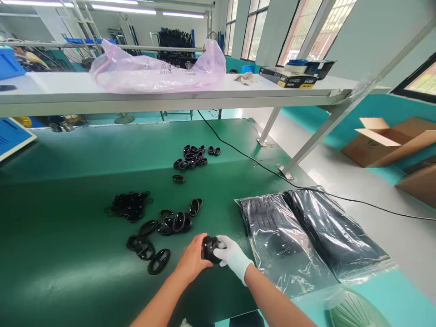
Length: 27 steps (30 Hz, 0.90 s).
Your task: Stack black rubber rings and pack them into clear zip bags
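A black ribbed cylindrical part (210,250) is held between my two hands, low over the green table. My bare left hand (194,259) wraps its left side, thumb below and fingers above. On the other side, my right hand (233,256) in a white glove grips it with bent fingers. Left of my hands lie loose black oval rings (159,261), with more oval parts (179,221) clustered just beyond. A tangled heap of thin black rings (130,205) sits farther left. Toward the back is a group of smaller black oval parts (192,156).
Clear plastic bags with black contents (282,236) lie at the table's right. A black cable (238,152) crosses the green table (85,281). Above the back runs a white shelf (153,97) bearing a pink plastic bag (160,77). An open cardboard box (378,145) stands on the floor.
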### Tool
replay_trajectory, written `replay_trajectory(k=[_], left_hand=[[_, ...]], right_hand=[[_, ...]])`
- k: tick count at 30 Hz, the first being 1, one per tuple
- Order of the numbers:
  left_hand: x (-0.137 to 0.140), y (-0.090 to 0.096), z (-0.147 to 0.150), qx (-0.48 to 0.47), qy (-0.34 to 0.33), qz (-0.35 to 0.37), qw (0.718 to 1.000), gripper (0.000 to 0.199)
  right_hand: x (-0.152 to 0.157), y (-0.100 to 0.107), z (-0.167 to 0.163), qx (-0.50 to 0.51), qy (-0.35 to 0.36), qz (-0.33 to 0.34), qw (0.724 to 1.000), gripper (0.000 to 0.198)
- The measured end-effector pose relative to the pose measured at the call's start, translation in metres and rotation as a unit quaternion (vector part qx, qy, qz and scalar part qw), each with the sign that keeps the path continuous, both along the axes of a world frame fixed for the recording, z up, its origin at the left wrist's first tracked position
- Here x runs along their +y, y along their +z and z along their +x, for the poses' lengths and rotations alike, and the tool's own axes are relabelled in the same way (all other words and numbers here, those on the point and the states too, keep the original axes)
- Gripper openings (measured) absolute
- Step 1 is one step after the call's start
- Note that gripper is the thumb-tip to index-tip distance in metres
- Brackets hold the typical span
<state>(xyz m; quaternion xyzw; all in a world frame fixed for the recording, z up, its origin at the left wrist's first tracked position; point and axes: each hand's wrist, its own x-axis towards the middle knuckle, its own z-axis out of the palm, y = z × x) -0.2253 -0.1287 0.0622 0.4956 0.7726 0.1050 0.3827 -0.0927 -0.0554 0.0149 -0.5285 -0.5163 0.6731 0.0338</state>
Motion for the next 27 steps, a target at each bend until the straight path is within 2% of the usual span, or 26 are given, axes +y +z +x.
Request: replay_trajectory(k=[3, 12, 15, 17, 19, 21, 22, 24, 27], left_hand=[[-0.008, -0.005, 0.004, -0.061, 0.038, 0.019, 0.997, 0.074], [-0.009, -0.017, 0.007, -0.050, 0.037, 0.031, 0.998, 0.075], [-0.008, -0.015, 0.012, -0.023, 0.027, 0.036, 0.999, 0.076], [-0.011, -0.007, 0.010, -0.007, 0.003, 0.036, 0.999, 0.079], [-0.021, 0.006, -0.001, 0.038, -0.003, 0.028, 0.999, 0.068], [-0.038, 0.018, -0.021, 0.144, 0.025, -0.009, 0.989, 0.041], [-0.049, 0.023, -0.032, 0.216, 0.046, -0.043, 0.974, 0.030], [-0.067, 0.025, -0.051, 0.312, 0.060, -0.108, 0.942, 0.023], [-0.080, 0.017, -0.062, 0.337, 0.024, -0.106, 0.935, 0.022]], right_hand=[[-0.001, -0.001, 0.002, -0.004, 0.011, 0.014, 1.000, 0.056], [-0.001, 0.008, -0.002, -0.034, 0.042, 0.069, 0.996, 0.044], [-0.006, 0.012, -0.004, -0.055, 0.038, 0.121, 0.990, 0.040], [-0.010, 0.011, -0.005, -0.071, 0.036, 0.157, 0.984, 0.040], [-0.012, 0.005, -0.005, -0.078, 0.031, 0.158, 0.984, 0.041], [-0.014, -0.003, -0.004, -0.065, 0.026, 0.136, 0.988, 0.043], [-0.014, -0.007, -0.004, -0.057, 0.025, 0.127, 0.990, 0.043], [-0.014, -0.014, -0.003, -0.047, 0.025, 0.118, 0.992, 0.044], [-0.012, -0.019, -0.004, -0.054, 0.029, 0.120, 0.991, 0.045]])
